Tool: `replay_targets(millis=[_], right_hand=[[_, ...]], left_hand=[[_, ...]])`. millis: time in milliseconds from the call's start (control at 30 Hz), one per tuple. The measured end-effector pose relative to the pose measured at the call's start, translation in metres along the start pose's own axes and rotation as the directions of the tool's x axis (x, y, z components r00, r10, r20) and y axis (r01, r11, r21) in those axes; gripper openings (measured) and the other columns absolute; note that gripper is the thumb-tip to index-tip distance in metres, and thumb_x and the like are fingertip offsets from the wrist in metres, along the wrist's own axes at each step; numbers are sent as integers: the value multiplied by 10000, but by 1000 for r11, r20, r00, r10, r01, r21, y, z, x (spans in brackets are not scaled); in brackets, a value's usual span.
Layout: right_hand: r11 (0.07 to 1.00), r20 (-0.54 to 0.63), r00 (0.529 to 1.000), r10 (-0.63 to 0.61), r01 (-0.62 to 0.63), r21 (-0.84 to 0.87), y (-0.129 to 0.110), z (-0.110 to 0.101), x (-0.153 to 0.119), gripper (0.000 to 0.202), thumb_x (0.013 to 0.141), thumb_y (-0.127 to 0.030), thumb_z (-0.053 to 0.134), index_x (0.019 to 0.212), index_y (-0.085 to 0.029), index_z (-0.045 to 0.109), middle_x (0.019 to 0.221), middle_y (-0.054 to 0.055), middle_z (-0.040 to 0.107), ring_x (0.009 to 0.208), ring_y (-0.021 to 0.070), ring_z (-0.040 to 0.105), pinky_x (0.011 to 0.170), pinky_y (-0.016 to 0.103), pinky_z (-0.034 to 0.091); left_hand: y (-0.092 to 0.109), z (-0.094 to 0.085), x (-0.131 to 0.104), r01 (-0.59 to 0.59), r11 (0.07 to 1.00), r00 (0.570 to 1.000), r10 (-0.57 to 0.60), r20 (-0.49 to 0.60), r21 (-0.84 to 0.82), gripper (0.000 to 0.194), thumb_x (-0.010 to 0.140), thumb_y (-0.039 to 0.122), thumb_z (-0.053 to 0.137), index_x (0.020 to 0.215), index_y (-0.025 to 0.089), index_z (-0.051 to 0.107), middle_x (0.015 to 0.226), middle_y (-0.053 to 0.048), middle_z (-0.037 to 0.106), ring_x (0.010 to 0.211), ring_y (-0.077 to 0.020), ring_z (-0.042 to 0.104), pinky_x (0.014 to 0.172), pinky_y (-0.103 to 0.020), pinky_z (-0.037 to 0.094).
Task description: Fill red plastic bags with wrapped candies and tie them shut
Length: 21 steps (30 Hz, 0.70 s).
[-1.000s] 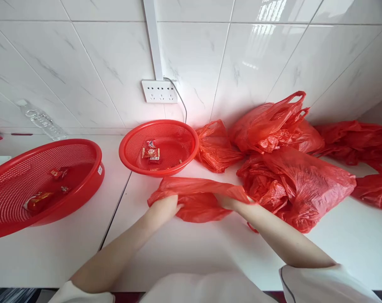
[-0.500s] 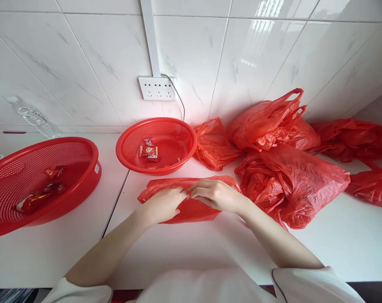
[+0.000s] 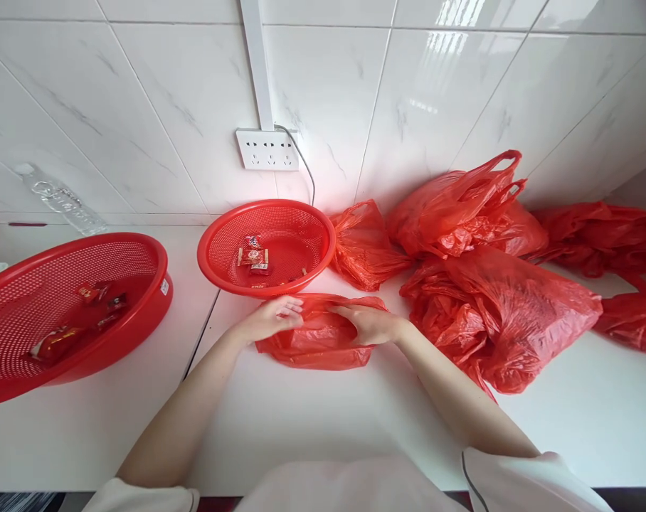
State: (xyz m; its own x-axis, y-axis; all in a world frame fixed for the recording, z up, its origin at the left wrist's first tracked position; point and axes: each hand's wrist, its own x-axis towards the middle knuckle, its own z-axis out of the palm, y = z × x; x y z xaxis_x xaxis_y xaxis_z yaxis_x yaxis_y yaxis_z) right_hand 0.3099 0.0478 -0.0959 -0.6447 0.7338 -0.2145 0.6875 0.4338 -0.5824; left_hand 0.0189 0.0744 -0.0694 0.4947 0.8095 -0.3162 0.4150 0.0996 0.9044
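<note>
A thin red plastic bag (image 3: pixel 323 338) lies spread on the white table, its mouth parted between my hands. My left hand (image 3: pixel 272 318) is at the bag's left side, fingers apart and pointing inward over it. On the right side, my right hand (image 3: pixel 370 323) has its thumb and fingers spread, partly inside the bag's opening. Just behind the bag stands a round red basket (image 3: pixel 267 288) holding several small wrapped packets (image 3: pixel 252 256).
A larger red basket (image 3: pixel 141 313) with several wrapped items sits at the left. A clear bottle (image 3: pixel 64 199) lies behind it. Several red bags (image 3: pixel 515 306) are heaped at the right. A socket strip (image 3: pixel 267 150) is on the tiled wall.
My hands have moved apart from the bag's middle to its two sides. The bag has widened open between them and looks more bunched up.
</note>
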Motion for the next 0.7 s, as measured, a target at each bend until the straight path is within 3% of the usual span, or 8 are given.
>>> replay_targets(millis=[33, 100, 200, 267, 333, 433, 533, 700], right_hand=[[999, -34, 999, -41, 41, -5, -3, -2, 0, 914, 708, -337, 731, 1505, -224, 299, 1505, 108, 392, 1345, 296, 424, 1085, 404, 391], [990, -139, 980, -143, 143, -14, -12, -7, 0, 677, 799, -358, 672, 1419, -200, 450, 1464, 105, 452, 1342, 269, 430, 1108, 395, 364], [965, -268, 929, -256, 260, -19, -30, -15, -3, 381, 916, -335, 548, 1277, -214, 580, 1321, 76, 592, 1206, 216, 560, 1034, 362, 434], [953, -288, 911, -295, 303, -20, -42, -23, -5, 316, 936, -327, 527, 1222, -223, 609, 1201, 56, 664, 1063, 192, 638, 947, 336, 488], [945, -302, 898, -321, 327, -33, -53, -35, -9, 284, 944, -327, 519, 1182, -218, 628, 1135, 52, 692, 979, 182, 665, 897, 322, 506], [945, -376, 870, -320, 322, -59, -65, -56, -15, 271, 951, -317, 508, 1169, -216, 633, 1122, 59, 696, 967, 187, 667, 888, 324, 506], [952, -452, 846, -283, 304, -26, -72, -72, -19, 265, 955, -301, 502, 1179, -226, 622, 1130, 50, 691, 993, 185, 662, 887, 312, 508], [966, -514, 823, -243, 255, -48, -68, -75, -15, 244, 953, -328, 511, 1129, -217, 637, 1091, 49, 691, 980, 190, 657, 897, 319, 502]], left_hand=[[3, 1, 0, 5, 979, 1000, -10, -22, -203, 564, 597, 447, 795, 1084, 189, 677, 1099, -122, 667, 971, -245, 653, 712, -257, 536], [11, 5, 0, 60, 808, 991, -120, -65, -586, 493, 739, 598, 628, 897, 132, 664, 866, -119, 685, 783, -188, 671, 632, -224, 544], [20, 10, 0, 102, 549, 937, -333, -104, -830, 555, 835, 627, 476, 821, 92, 623, 640, -94, 633, 528, -132, 618, 464, -181, 510], [21, 14, 2, 46, 507, 927, -342, -152, -861, 438, 878, 474, 492, 883, 58, 630, 710, -135, 677, 633, -172, 688, 529, -185, 552], [19, 21, 4, -41, 495, 950, -250, -187, -868, 311, 872, 305, 515, 987, 40, 631, 913, -184, 715, 863, -236, 720, 698, -233, 594], [9, 31, 6, -171, 466, 954, -140, -264, -868, 253, 831, 164, 532, 1046, 81, 633, 1108, -153, 701, 1043, -253, 676, 890, -330, 571], [-3, 37, 7, -236, 475, 927, -152, -343, -848, 169, 798, 117, 547, 931, 121, 650, 1064, -90, 722, 1072, -220, 660, 972, -385, 532], [-12, 40, 1, -229, 554, 951, -49, -306, -800, 88, 798, 195, 598, 816, 133, 658, 1046, -78, 728, 1147, -246, 615, 1050, -453, 461]])
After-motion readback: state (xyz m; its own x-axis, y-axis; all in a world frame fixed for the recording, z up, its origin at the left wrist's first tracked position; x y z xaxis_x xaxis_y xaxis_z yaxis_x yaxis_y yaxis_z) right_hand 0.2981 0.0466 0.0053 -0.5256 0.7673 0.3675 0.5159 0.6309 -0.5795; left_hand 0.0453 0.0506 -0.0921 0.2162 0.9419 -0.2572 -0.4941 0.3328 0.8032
